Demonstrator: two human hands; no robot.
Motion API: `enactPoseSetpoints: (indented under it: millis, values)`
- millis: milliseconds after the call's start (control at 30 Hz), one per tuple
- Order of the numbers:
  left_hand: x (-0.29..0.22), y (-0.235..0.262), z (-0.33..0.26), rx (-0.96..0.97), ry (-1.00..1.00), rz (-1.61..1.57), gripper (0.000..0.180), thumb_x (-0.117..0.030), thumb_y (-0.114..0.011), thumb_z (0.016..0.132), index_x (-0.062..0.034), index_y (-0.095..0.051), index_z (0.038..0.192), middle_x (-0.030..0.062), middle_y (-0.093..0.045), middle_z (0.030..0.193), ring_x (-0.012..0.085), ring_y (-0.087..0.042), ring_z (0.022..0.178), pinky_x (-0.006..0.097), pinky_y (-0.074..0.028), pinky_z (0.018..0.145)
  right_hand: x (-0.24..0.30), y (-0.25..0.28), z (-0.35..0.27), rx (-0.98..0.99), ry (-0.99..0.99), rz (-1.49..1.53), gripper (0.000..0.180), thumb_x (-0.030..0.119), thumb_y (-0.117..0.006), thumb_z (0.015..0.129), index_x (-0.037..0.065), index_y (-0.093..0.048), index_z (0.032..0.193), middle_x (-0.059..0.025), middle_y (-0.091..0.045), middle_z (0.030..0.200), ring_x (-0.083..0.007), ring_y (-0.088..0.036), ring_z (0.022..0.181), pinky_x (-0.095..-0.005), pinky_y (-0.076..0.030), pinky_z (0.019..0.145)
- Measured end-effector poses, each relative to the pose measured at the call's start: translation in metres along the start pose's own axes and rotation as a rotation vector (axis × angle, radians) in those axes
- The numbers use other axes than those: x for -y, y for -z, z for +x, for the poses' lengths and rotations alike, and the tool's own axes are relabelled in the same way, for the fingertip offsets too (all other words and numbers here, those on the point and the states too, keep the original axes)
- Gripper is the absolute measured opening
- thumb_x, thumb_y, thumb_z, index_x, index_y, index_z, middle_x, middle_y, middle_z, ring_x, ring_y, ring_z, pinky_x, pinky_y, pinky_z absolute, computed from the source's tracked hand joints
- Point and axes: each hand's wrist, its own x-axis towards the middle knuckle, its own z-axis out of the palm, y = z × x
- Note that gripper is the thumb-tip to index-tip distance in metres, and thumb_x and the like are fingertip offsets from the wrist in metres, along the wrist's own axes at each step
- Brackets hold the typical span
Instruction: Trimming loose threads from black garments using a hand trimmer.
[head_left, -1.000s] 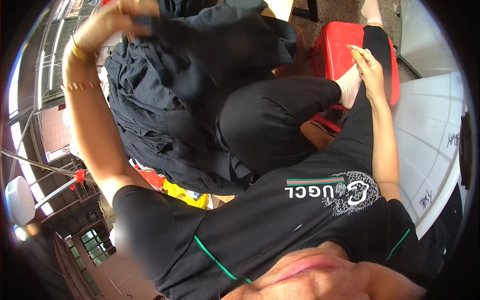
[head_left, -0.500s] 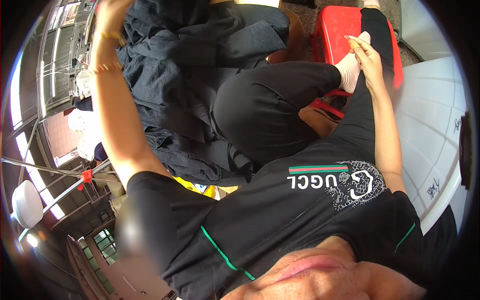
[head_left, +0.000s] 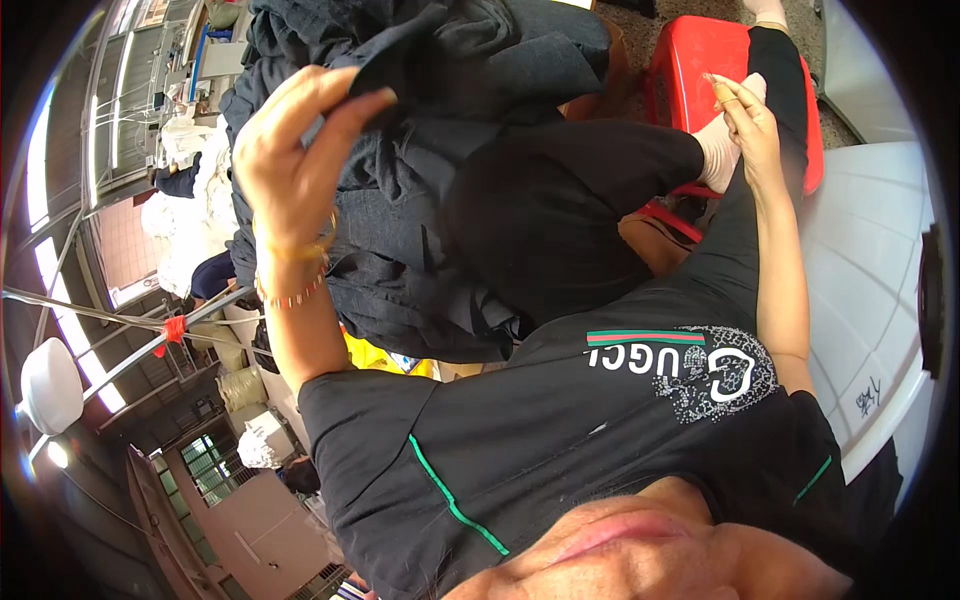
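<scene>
My left hand [head_left: 290, 150] is raised at the upper left, two bracelets on its wrist. Its thumb and fingers pinch an edge of a dark garment [head_left: 400, 60] that hangs from the pile of dark clothes [head_left: 400, 260] in front of me. My right hand [head_left: 748, 125] lies stretched along my bent leg, fingers extended and holding nothing that I can see. It rests beside my white sock [head_left: 715, 160] on a red plastic stool [head_left: 700, 60]. My black trousers [head_left: 560, 200] and black printed shirt [head_left: 600, 430] fill the middle.
A white plastic surface [head_left: 870, 290] curves along the right. Something yellow [head_left: 385, 358] peeks out under the clothes pile. White bundles [head_left: 190, 210], poles and a shuttered wall stand at the far left. My chin fills the bottom edge.
My left hand has come down from the top edge and closer to me, still pinching the dark garment. My right hand has stayed by the sock.
</scene>
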Motion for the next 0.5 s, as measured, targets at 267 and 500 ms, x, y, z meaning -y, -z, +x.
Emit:
enactPoseSetpoints:
  millis: [267, 500]
  values:
    - [-0.053, -0.014, -0.044, 0.297, -0.612, -0.526, 0.025, -0.014, -0.066, 0.073, 0.0012, -0.072, 0.091, 0.0096, -0.067, 0.08, 0.0196, -0.064, 0.066, 0.03, -0.054, 0.06, 0.005, -0.005, 0.0, 0.005, 0.042, -0.009, 0.032, 0.022, -0.061, 0.098, 0.007, -0.066, 0.126, 0.0059, -0.06, 0.084, 0.0033, -0.033, 0.058, -0.0152, -0.023, 0.05]
    - [-0.023, -0.027, -0.064, 0.533, -0.141, -0.366, 0.02, -0.014, -0.076, 0.081, -0.0034, -0.073, 0.097, 0.0093, -0.066, 0.089, 0.0265, -0.064, 0.077, 0.034, -0.051, 0.069, 0.017, -0.023, 0.003, 0.148, 0.056, -0.06, 0.032, 0.018, -0.057, 0.099, 0.006, -0.064, 0.128, 0.0024, -0.065, 0.094, 0.0011, -0.042, 0.065, -0.0152, -0.031, 0.055]
